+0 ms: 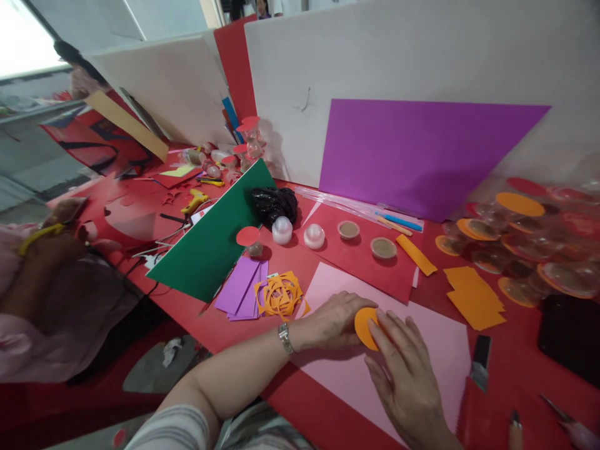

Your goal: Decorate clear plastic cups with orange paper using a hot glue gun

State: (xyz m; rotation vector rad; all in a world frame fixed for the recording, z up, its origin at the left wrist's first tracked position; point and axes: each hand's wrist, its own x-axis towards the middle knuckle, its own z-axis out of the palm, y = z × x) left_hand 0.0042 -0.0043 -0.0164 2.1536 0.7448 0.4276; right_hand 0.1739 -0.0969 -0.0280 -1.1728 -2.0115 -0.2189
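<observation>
An orange paper disc (pixel 363 325) lies on a pink sheet (pixel 440 350) on the red table. My left hand (pixel 334 320), with a watch on its wrist, rests on the disc's left edge. My right hand (pixel 403 369) lies flat with its fingers pressing on the disc's right side. Both hands hold the disc between them. Part of the disc is hidden under the fingers.
An orange paper cut-out (pixel 280 295), purple strips (pixel 240 286) and a green sheet (pixel 213 236) lie to the left. Orange rectangles (pixel 474 299), small lidded cups (pixel 383 248) and a purple sheet (pixel 417 156) sit behind. A blade tool (pixel 480 362) lies right. Another person (pixel 42 281) sits at left.
</observation>
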